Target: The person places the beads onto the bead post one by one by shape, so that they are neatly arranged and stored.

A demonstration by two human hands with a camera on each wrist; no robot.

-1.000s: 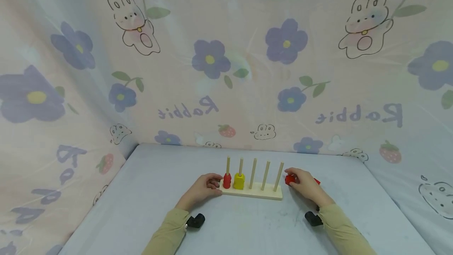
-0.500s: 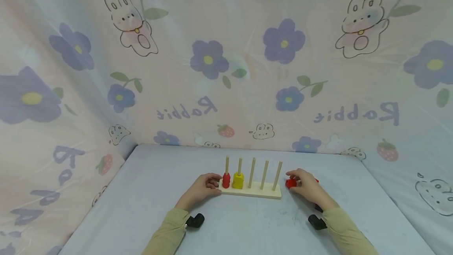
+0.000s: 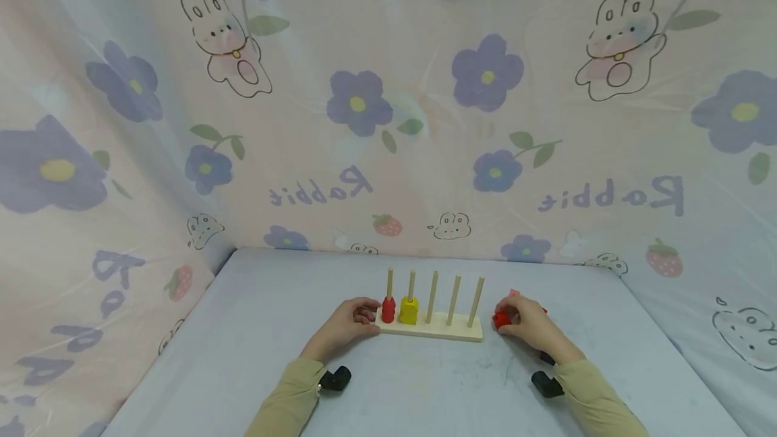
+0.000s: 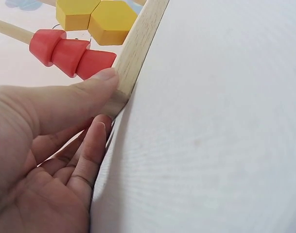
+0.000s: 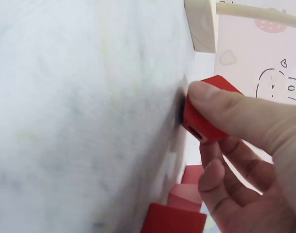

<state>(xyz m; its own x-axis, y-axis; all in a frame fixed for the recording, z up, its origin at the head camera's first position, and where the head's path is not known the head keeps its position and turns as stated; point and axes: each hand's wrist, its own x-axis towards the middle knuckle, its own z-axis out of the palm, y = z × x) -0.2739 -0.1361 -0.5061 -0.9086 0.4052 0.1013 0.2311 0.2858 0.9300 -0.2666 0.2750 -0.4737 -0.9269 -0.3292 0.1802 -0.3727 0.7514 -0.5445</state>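
Note:
A wooden peg stand (image 3: 431,333) with several upright pegs sits mid-table. Stacked red beads (image 3: 388,311) fill the lower part of its leftmost peg, and yellow hexagonal beads (image 3: 409,311) sit on the peg beside it. At the stand's left end my left hand (image 3: 347,321) grips the base, thumb (image 4: 96,87) along the near edge and fingers curled at the end face. To the right of the stand, my right hand (image 3: 533,322) pinches a red block (image 5: 213,114) with a hole in one face, low over the table. Part of that block is hidden by the thumb.
More red blocks (image 5: 174,219) lie close to the right hand, partly covered by it in the head view. The white table (image 3: 425,390) meets a printed curtain (image 3: 425,154) at the back and sides. A black wrist device (image 3: 548,384) sits at each sleeve.
My right hand has shifted slightly right and toward me with the red block, its forefinger coming down onto it. A lighter red block now shows behind that hand. The left hand stays on the stand.

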